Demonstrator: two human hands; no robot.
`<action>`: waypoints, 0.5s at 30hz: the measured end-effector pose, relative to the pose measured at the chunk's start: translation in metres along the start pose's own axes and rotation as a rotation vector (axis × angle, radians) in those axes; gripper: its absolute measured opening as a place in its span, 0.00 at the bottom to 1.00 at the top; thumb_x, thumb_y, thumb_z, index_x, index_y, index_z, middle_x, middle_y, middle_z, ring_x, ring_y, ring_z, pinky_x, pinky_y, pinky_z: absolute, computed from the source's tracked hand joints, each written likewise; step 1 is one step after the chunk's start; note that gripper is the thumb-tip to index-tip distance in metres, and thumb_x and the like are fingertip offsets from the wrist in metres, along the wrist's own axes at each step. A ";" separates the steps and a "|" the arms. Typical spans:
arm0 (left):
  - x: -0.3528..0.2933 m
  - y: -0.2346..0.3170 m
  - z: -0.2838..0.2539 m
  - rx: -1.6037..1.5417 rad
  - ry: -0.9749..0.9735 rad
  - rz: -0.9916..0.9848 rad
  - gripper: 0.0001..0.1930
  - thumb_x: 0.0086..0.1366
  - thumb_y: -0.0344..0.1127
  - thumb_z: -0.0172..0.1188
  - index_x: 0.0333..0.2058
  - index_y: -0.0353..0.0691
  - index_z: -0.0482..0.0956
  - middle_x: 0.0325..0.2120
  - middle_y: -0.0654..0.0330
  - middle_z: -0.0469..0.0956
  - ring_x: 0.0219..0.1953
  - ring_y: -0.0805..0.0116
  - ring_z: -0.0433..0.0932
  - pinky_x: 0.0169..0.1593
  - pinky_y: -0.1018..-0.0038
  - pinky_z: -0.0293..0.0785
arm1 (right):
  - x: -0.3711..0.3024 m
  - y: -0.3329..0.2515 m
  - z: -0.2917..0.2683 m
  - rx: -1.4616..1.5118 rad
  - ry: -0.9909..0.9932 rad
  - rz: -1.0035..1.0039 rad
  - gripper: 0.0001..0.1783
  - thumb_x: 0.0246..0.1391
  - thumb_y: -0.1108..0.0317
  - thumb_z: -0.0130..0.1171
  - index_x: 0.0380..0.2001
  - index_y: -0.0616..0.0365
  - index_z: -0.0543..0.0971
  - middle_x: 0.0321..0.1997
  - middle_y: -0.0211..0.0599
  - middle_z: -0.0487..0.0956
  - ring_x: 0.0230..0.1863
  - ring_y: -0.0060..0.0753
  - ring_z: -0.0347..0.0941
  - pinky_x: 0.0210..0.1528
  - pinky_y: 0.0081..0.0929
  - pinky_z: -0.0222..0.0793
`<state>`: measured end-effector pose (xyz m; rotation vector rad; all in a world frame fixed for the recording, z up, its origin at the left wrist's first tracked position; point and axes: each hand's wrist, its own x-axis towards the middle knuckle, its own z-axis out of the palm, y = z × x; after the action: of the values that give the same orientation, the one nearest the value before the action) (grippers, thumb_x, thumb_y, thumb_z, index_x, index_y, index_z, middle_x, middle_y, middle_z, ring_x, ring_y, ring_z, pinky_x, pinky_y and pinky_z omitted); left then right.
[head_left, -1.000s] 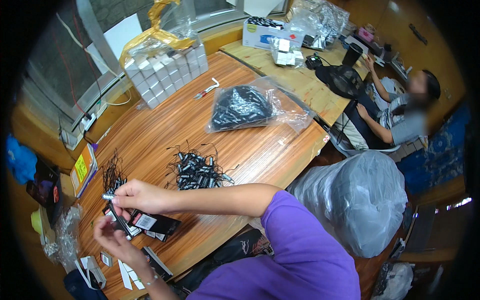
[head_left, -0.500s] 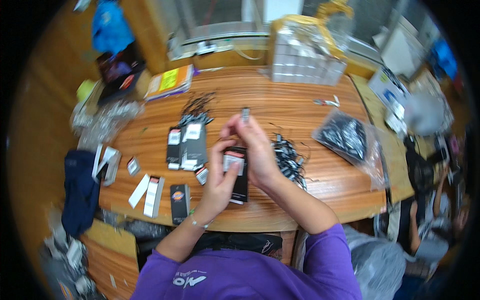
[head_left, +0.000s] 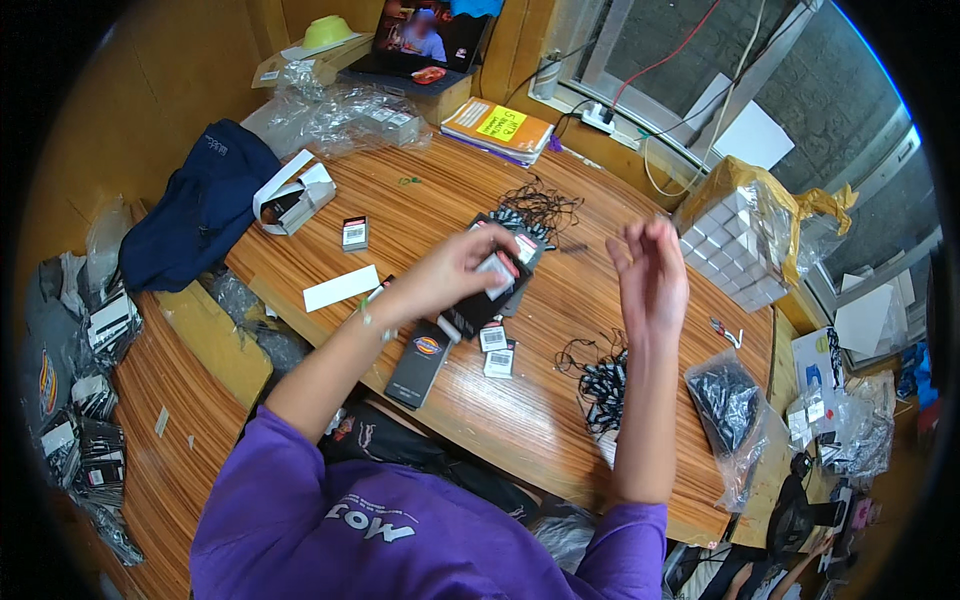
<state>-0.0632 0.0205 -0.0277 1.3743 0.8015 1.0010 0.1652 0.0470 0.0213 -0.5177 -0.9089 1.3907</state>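
Note:
My left hand (head_left: 462, 268) is closed on a black hang tag (head_left: 512, 285) with a white sticker, above other dark tags on the wooden table. My right hand (head_left: 652, 285) is raised to the right, fingers loosely curled and apart, with nothing seen in it. Just below the left hand lies a stack of black tags (head_left: 415, 372). Beside it are two small white-labelled cards (head_left: 494, 338). Black strings (head_left: 540, 205) with small grey ends lie beyond the left hand. A second heap of black strings (head_left: 603, 385) lies left of my right forearm.
On the left are a white strip (head_left: 340, 288), a small card stack (head_left: 355, 232), an opened white box (head_left: 312, 205) and dark blue cloth (head_left: 205, 185). Notebooks (head_left: 480, 135) and wrapped white boxes (head_left: 735, 235) stand at the back. A plastic bag (head_left: 727, 410) and snips (head_left: 727, 332) lie right.
My hands have parted: the left keeps the black tag and is over the other tags, while the right has moved away rightward. The small grey piece at the right fingertips no longer shows. The view has turned.

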 end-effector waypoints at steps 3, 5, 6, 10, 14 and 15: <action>0.037 -0.006 -0.032 0.209 0.029 -0.022 0.15 0.55 0.21 0.57 0.42 0.36 0.70 0.29 0.66 0.75 0.34 0.81 0.73 0.38 0.84 0.70 | 0.058 0.015 -0.001 -0.111 0.087 0.028 0.09 0.59 0.62 0.46 0.28 0.50 0.72 0.29 0.25 0.70 0.32 0.21 0.64 0.40 0.27 0.60; 0.049 -0.014 -0.052 0.190 0.038 -0.019 0.15 0.53 0.21 0.59 0.41 0.36 0.71 0.26 0.67 0.75 0.30 0.83 0.72 0.34 0.85 0.68 | 0.092 0.026 0.001 -0.150 0.121 0.066 0.09 0.59 0.61 0.46 0.29 0.50 0.73 0.28 0.22 0.70 0.31 0.18 0.64 0.38 0.26 0.60; 0.052 -0.023 -0.060 0.239 0.042 -0.012 0.15 0.53 0.21 0.59 0.41 0.36 0.71 0.26 0.67 0.75 0.30 0.83 0.72 0.33 0.86 0.68 | 0.106 0.031 0.004 -0.170 0.135 0.084 0.09 0.58 0.61 0.46 0.29 0.50 0.74 0.27 0.21 0.70 0.30 0.17 0.64 0.36 0.26 0.60; 0.066 -0.047 -0.075 0.441 0.046 -0.003 0.19 0.49 0.25 0.64 0.42 0.40 0.72 0.31 0.63 0.72 0.36 0.76 0.71 0.39 0.80 0.68 | 0.148 0.054 -0.004 -0.268 0.144 0.171 0.10 0.58 0.61 0.46 0.28 0.50 0.75 0.24 0.20 0.67 0.26 0.16 0.61 0.32 0.23 0.58; 0.058 -0.040 -0.070 0.898 0.142 0.072 0.27 0.48 0.33 0.66 0.49 0.46 0.70 0.37 0.56 0.67 0.48 0.61 0.68 0.51 0.68 0.65 | 0.174 0.077 -0.019 -0.486 0.114 0.339 0.11 0.57 0.60 0.46 0.28 0.50 0.76 0.19 0.18 0.63 0.22 0.16 0.57 0.29 0.22 0.54; 0.053 -0.041 -0.071 0.893 0.188 0.108 0.28 0.48 0.34 0.66 0.50 0.46 0.69 0.38 0.56 0.67 0.48 0.60 0.68 0.51 0.67 0.64 | 0.180 0.085 -0.018 -0.558 0.098 0.388 0.12 0.57 0.60 0.46 0.28 0.51 0.76 0.18 0.18 0.62 0.21 0.16 0.56 0.28 0.21 0.53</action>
<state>-0.1036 0.1000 -0.0675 2.1079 1.4286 0.8882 0.1167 0.2373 -0.0131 -1.2273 -1.1596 1.4302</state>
